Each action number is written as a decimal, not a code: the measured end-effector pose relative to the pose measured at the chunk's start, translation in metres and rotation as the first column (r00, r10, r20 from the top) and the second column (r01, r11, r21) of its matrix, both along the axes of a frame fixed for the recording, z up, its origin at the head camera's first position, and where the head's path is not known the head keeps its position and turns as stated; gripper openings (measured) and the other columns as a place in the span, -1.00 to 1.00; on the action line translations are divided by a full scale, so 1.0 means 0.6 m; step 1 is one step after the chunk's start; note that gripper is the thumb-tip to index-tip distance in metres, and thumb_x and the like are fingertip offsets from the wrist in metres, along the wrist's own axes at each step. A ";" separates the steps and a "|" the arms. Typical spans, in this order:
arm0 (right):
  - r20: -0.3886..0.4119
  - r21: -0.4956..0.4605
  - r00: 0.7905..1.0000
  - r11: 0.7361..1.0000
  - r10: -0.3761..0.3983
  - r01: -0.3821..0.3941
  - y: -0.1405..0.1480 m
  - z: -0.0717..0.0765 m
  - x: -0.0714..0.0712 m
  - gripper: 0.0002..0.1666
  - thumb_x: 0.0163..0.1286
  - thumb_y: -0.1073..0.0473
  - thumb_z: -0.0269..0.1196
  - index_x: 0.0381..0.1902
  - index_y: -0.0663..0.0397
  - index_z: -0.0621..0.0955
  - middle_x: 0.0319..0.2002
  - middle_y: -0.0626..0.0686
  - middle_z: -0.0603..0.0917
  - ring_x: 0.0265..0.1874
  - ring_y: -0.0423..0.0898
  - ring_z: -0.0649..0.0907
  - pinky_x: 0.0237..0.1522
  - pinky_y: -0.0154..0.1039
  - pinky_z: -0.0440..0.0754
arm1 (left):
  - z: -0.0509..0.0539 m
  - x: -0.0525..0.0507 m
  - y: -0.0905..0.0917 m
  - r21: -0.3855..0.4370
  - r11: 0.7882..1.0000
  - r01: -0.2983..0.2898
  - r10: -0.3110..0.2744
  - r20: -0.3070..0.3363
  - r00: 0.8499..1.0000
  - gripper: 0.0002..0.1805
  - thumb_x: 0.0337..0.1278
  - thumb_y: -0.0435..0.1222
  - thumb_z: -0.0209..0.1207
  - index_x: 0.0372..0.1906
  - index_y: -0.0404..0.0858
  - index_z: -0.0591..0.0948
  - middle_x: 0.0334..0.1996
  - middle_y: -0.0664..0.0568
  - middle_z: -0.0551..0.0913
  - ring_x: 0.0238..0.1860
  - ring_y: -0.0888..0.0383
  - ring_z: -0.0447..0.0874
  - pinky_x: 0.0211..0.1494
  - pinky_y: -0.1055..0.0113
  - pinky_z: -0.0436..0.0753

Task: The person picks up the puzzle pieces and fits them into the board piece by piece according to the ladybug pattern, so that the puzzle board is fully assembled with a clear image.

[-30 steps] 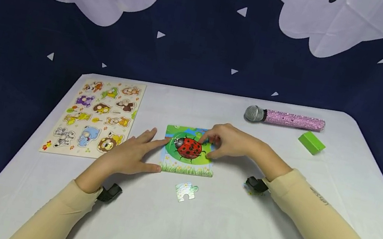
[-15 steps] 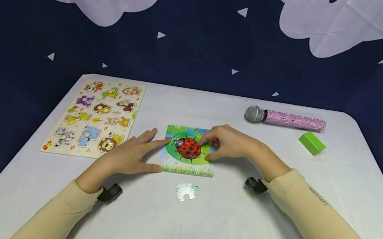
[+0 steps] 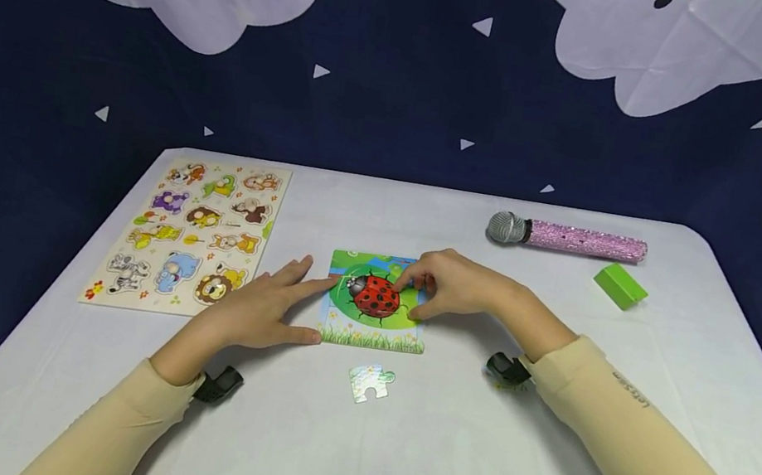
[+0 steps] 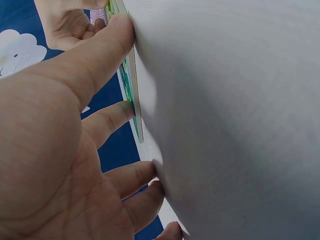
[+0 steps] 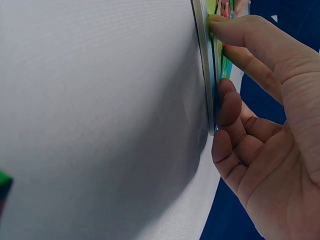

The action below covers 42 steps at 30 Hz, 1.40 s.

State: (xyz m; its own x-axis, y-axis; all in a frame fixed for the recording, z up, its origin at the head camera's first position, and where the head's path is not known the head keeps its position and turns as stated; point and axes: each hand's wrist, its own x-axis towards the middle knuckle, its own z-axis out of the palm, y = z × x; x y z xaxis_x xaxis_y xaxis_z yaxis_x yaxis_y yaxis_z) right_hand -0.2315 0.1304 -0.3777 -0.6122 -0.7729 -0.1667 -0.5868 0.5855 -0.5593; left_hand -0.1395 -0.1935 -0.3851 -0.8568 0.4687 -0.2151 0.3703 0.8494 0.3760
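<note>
A ladybug jigsaw puzzle [image 3: 354,325] in a square tray lies flat at the table's middle. My left hand [image 3: 256,305] is spread at its left edge, with straight index finger and thumb touching the rim; the left wrist view shows the thumb [image 4: 107,47] against the board's edge. At the right side of the puzzle, my right hand [image 3: 456,284] pinches a green-and-red puzzle piece between thumb [image 5: 235,30] and index finger, its other fingers curled. How far that piece sits into the picture is hard to tell. A loose puzzle piece [image 3: 368,382] lies just in front of the tray.
A wooden animal peg board [image 3: 187,239] lies at the left. A glittery pink microphone [image 3: 577,239] and a green block [image 3: 620,286] sit at the back right. Another puzzle piece [image 3: 507,386] shows partly beneath the right wrist camera [image 3: 506,368].
Both hands stay at nearly the same places. The right fingertips have shifted only slightly on the piece, and its glossy edge looks flatter than a second ago.
</note>
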 end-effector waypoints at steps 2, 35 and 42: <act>0.003 -0.002 1.000 1.000 0.000 0.000 -0.001 0.000 0.000 -0.52 0.20 0.13 0.61 0.11 -0.10 0.82 -0.25 -0.02 0.66 -0.28 -0.15 0.56 -0.13 -0.24 0.58 | 0.001 0.000 -0.001 -0.002 1.000 -0.002 0.002 -0.001 1.000 -0.06 0.36 0.15 0.36 0.72 0.04 0.26 0.73 -0.35 0.00 0.73 -0.39 -0.02 0.64 -0.49 0.18; 0.072 -0.011 0.997 1.000 -0.022 0.022 -0.001 0.003 0.000 -0.53 0.24 0.16 0.62 0.11 -0.02 0.80 -0.22 0.02 0.63 -0.31 -0.15 0.55 -0.17 -0.26 0.59 | 0.002 0.003 0.002 0.010 1.000 0.001 -0.001 -0.004 1.000 -0.08 0.36 0.14 0.36 0.71 0.03 0.28 0.73 -0.36 0.02 0.72 -0.40 0.00 0.62 -0.51 0.19; 0.066 -0.006 0.998 1.000 -0.019 0.020 -0.001 0.003 0.000 -0.54 0.25 0.16 0.61 0.11 -0.02 0.79 -0.24 -0.01 0.66 -0.32 -0.16 0.56 -0.17 -0.28 0.60 | 0.002 0.002 0.002 0.010 1.000 0.000 0.000 0.001 1.000 -0.08 0.36 0.14 0.36 0.71 0.03 0.27 0.73 -0.36 0.01 0.72 -0.41 0.00 0.63 -0.50 0.18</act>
State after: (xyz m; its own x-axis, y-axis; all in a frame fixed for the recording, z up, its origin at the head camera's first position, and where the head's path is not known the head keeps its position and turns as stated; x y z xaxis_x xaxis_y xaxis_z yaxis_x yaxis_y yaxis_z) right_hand -0.2313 0.1296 -0.3760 -0.6152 -0.7620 -0.2023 -0.5370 0.5929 -0.6001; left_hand -0.1381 -0.1921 -0.3837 -0.8565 0.4710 -0.2109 0.3702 0.8455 0.3847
